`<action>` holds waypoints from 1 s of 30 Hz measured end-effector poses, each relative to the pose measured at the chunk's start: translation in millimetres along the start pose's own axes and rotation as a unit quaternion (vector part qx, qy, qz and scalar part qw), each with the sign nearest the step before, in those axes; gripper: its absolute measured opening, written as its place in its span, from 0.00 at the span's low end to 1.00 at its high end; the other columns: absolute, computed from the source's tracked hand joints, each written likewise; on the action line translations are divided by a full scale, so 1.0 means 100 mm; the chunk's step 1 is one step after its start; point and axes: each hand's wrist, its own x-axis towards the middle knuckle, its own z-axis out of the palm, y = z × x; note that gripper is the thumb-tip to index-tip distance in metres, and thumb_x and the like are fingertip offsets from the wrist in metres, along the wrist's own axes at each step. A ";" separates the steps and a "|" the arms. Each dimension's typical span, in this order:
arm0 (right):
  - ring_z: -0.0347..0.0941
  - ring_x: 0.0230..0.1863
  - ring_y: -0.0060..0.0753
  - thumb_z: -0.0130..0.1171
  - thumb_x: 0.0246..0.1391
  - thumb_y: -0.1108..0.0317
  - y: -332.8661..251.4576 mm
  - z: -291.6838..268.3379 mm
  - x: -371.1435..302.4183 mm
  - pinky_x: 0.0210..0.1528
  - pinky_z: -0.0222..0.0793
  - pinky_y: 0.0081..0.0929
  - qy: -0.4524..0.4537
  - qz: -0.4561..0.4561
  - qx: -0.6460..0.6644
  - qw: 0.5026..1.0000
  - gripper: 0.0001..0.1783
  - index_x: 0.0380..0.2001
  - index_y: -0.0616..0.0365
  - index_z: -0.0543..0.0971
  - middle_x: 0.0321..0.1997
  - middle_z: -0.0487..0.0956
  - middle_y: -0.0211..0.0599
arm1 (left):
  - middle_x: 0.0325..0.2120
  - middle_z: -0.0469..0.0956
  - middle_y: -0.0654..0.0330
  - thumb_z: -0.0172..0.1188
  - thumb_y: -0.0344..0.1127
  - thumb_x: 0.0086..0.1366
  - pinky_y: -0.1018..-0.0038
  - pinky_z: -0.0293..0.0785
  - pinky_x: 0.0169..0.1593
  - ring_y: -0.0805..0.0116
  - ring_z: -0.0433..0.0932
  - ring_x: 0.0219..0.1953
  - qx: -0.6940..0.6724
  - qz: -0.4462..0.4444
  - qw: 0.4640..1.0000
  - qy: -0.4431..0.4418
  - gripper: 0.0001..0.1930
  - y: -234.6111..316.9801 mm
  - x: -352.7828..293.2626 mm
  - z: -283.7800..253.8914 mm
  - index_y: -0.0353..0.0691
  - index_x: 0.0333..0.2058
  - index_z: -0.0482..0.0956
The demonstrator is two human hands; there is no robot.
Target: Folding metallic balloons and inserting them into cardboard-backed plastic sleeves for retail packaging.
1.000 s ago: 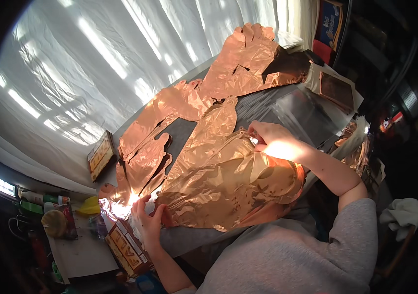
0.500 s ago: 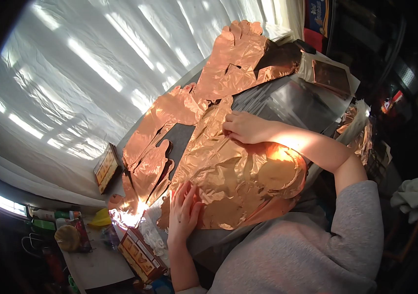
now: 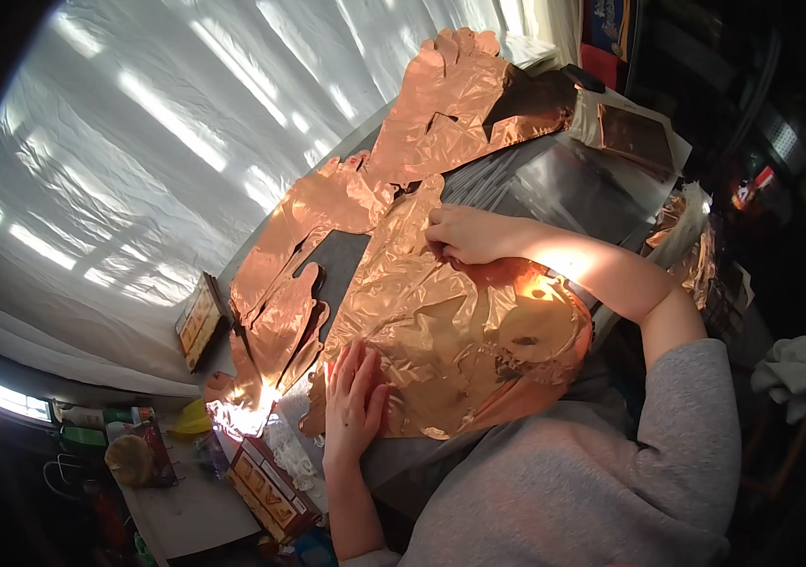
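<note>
A large, crinkled copper-coloured foil piece (image 3: 431,378) lies in front of me, resembling a deflated foil balloon. My left hand (image 3: 354,387) rests on its near left part, fingers stretched out over the surface. Farther up, my right hand (image 3: 469,236) is closed in a pinch at the foil's far right edge. What sits between those fingertips is hidden. From them a thin straight line runs down toward the left hand; whether it is a stick or a fold, I cannot tell. Similar foil shapes with scalloped, finger-like ends (image 3: 304,213) lie beyond and to the left.
Clear plastic film (image 3: 568,194) and a framed copper-coloured square (image 3: 634,137) lie at the far right. Boxes (image 3: 266,487) stand along the left side. A white curtain (image 3: 129,189) hangs behind the table. Crumpled foil and plastic (image 3: 686,231) gather beyond my right elbow.
The whole view has shifted slightly. The foil's right part shows a new dark dent and different creases. Both hands keep nearly the same places on it.
</note>
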 end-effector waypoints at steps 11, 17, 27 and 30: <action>0.71 0.59 0.48 0.59 0.56 0.74 0.00 -0.04 -0.03 0.59 0.70 0.38 -0.013 -0.016 0.004 1.000 0.06 0.37 0.57 0.82 0.49 0.76 0.42 | 0.75 0.64 0.50 0.62 0.37 0.72 0.44 0.54 0.77 0.44 0.61 0.76 0.001 0.002 1.000 -0.002 0.30 0.00 -0.02 0.01 0.45 0.71 0.71; 0.73 0.60 0.52 0.56 0.64 0.74 0.05 -0.17 -0.21 0.62 0.70 0.40 0.040 -0.012 0.062 0.997 0.10 0.45 0.58 0.84 0.51 0.77 0.44 | 0.73 0.67 0.49 0.62 0.33 0.69 0.50 0.59 0.76 0.44 0.64 0.75 0.004 0.007 1.000 0.009 0.30 0.00 0.03 -0.01 0.42 0.69 0.73; 0.75 0.57 0.46 0.60 0.62 0.75 -0.18 -0.27 -0.64 0.61 0.72 0.40 0.102 -0.032 0.027 0.994 0.11 0.45 0.56 0.86 0.46 0.79 0.37 | 0.73 0.67 0.50 0.65 0.40 0.71 0.47 0.57 0.76 0.42 0.64 0.74 -0.013 -0.001 1.000 0.011 0.29 -0.04 0.01 0.03 0.43 0.69 0.74; 0.76 0.53 0.41 0.64 0.58 0.73 -0.39 -0.16 -0.87 0.59 0.73 0.42 0.156 -0.137 -0.076 0.975 0.14 0.48 0.55 0.85 0.48 0.80 0.36 | 0.72 0.68 0.50 0.65 0.40 0.70 0.47 0.57 0.76 0.44 0.65 0.74 -0.009 0.000 1.000 0.014 0.29 -0.05 0.01 0.03 0.43 0.68 0.74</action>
